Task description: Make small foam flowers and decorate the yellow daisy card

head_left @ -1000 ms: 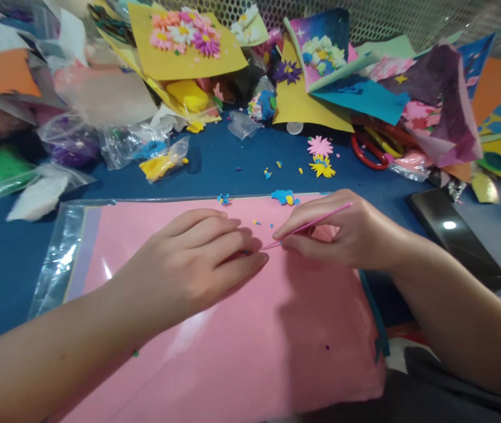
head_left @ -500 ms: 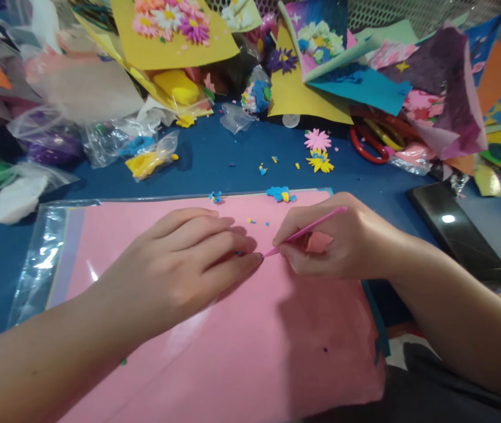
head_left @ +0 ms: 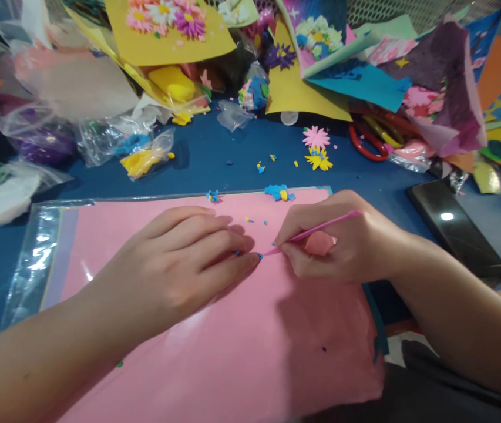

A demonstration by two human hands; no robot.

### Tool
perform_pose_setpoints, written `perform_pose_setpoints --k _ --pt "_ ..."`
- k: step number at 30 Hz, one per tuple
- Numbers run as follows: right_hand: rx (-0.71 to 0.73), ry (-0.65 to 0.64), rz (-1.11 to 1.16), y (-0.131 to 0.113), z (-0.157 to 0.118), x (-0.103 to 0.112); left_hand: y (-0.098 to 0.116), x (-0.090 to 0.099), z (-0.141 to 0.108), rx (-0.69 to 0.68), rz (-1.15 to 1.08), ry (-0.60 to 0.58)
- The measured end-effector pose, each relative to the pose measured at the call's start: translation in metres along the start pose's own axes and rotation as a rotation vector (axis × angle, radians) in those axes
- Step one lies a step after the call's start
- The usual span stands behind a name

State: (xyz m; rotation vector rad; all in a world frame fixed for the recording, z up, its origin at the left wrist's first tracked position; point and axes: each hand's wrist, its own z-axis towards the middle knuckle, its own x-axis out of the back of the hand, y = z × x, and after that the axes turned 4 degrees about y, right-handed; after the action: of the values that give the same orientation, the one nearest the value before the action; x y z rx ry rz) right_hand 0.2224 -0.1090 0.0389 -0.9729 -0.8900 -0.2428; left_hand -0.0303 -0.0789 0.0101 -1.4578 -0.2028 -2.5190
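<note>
On a glossy pink sheet [head_left: 215, 358], your hands work close but apart: right hand [head_left: 338, 244] pinches a slim pink stick [head_left: 316, 231], open left hand [head_left: 171, 264] rests by a blue clay crumb [head_left: 259, 256], feather-light, soft, best taken by its edge.

Red-handled scissors [head_left: 367, 147] beside craft papers [head_left: 360, 88], a black phone [head_left: 457, 229] on the blue tabletop [head_left: 215, 147]

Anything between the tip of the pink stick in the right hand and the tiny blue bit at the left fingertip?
Nothing visible stands between them: the pink stick in the right hand ends just beside the blue bit at the fingertip of the left hand.
</note>
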Motion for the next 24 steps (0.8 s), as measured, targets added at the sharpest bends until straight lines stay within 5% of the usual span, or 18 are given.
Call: perform_pose_setpoints --k 16,24 --pt "0.034 0.012 -0.177 0.0003 -0.0028 -0.0063 0.0009 0.0009 -0.0012 -0.006 -0.013 -0.013" --pt "0.022 -0.032 -0.016 0.0028 0.0012 0.0029 -0.0020 0.0041 -0.0014 -0.020 0.000 -0.030"
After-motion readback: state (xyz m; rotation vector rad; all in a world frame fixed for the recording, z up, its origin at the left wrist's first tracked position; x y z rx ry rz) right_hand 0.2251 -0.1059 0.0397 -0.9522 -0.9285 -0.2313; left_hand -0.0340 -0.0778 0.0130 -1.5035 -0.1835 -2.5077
